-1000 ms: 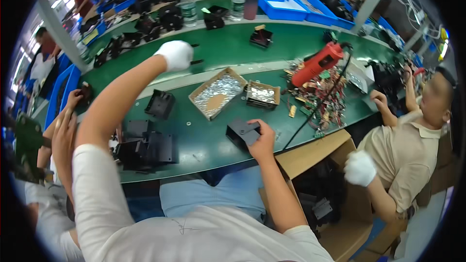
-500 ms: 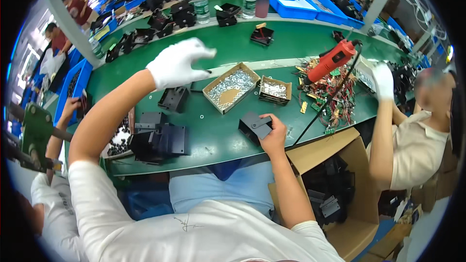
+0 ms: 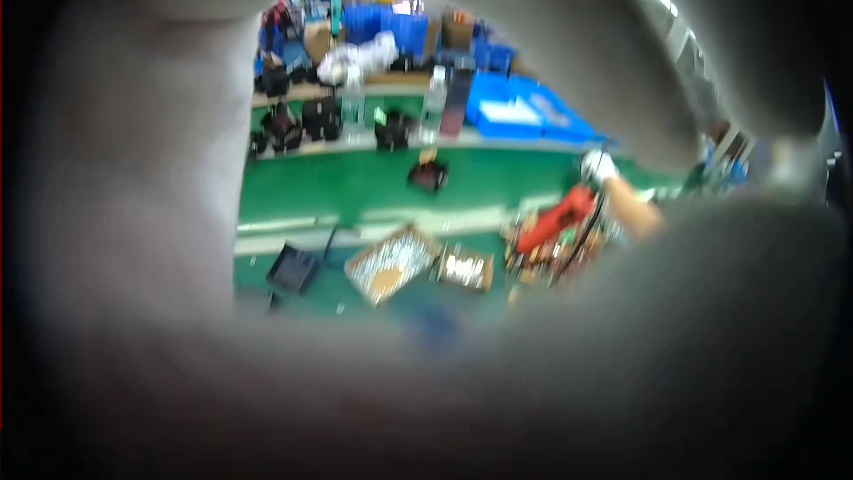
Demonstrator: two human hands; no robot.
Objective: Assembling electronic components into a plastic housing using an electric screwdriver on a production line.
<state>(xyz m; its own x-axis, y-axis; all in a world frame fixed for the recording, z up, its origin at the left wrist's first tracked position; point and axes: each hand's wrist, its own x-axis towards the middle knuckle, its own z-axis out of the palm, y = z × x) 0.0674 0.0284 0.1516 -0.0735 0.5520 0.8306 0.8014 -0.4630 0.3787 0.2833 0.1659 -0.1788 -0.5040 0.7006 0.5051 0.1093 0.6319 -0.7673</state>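
A pale, blurred hand, my left hand (image 3: 151,169) as its white glove suggests, is very close to the camera and covers most of the picture. Finger shapes run along the top and upper right, too smeared to tell if they grip anything. Nothing of my right hand shows. Through the gap I see a tray of small metal nuts or washers (image 3: 410,256), a smaller box of metal parts (image 3: 466,268) beside it and a black housing (image 3: 294,268) to their left.
A red power tool (image 3: 555,220) lies over a heap of wired boards, with a co-worker's gloved hand (image 3: 599,165) by it. Farther back are a black part (image 3: 429,174), clear bottles (image 3: 434,105) and blue trays (image 3: 508,116). The lower bench is hidden.
My gloved left hand has come from over the bench right up to the camera. My right hand and the black housing it held have dropped from sight. The co-worker's hand is now by the red tool.
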